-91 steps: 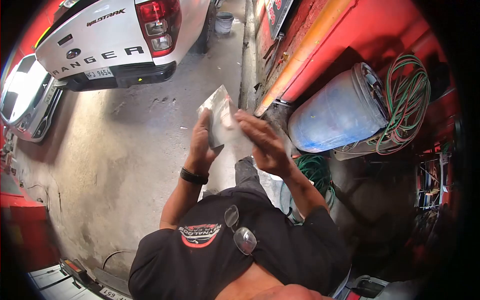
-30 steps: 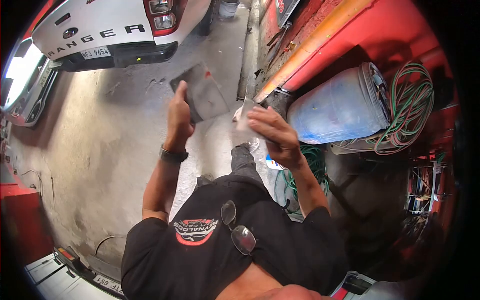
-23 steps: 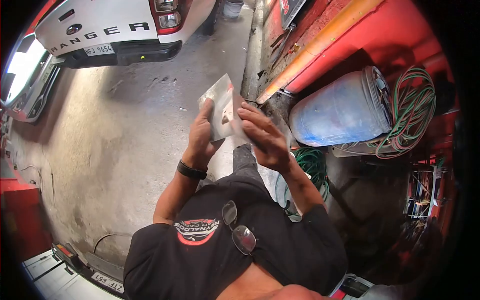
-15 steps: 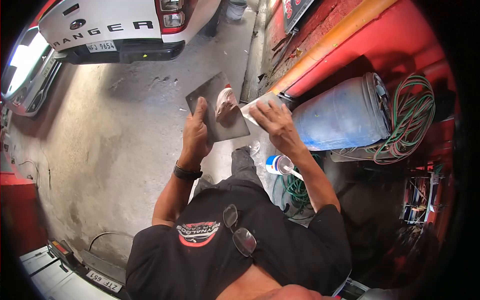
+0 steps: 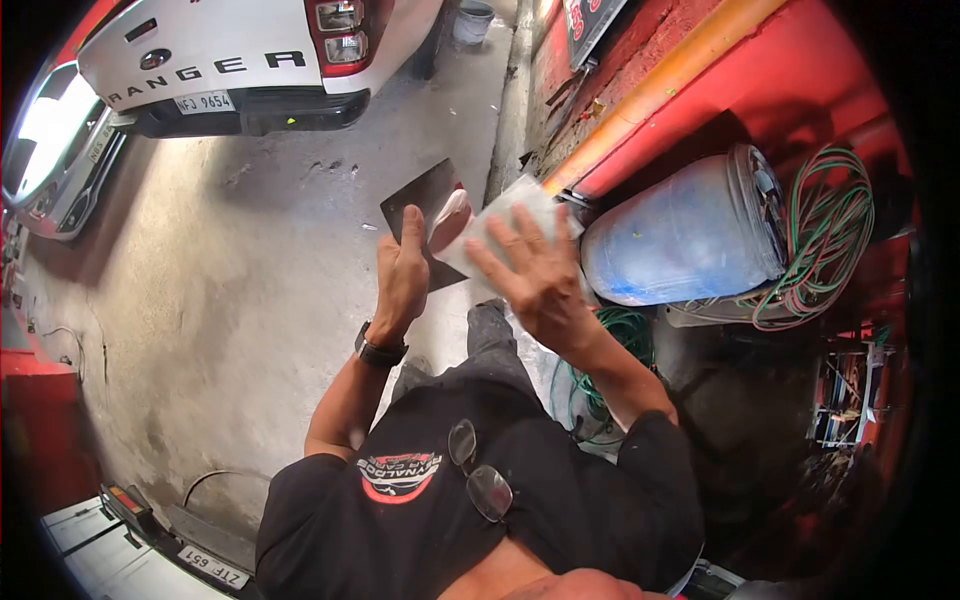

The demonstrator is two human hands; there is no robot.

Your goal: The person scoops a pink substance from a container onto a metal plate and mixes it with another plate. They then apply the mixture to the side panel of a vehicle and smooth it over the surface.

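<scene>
Left hand: the left hand (image 5: 402, 278), near the middle of the frame, is clamped on a dark plate (image 5: 425, 190), thumb lying over its upper face.
Dark plate: tilted, just left of the frame's centre, bearing a lump of pinkish paste (image 5: 451, 218) towards its right side.
Right hand: the right hand (image 5: 542, 290), slightly blurred, grips a pale flat sheet (image 5: 536, 190), fingers spread across its face; the thumb's place is hard to tell.
Pale sheet: right of the dark plate, its left edge over or beside the paste; whether they touch cannot be told.
Wristband: a dark band (image 5: 380, 346) circles the left wrist.
Shirt: black shirt (image 5: 570, 490) at bottom centre, with eyeglasses (image 5: 489, 493) hanging on its front.
Drum: a blue drum (image 5: 680, 240) lies tilted at right, a coiled hose (image 5: 832, 230) just beside its end.
Pickup: a white pickup (image 5: 225, 38) stands at upper left, tailgate lettered RANGER.
Bucket: a grey bucket (image 5: 472, 24) stands at top centre, near the pickup.
</scene>
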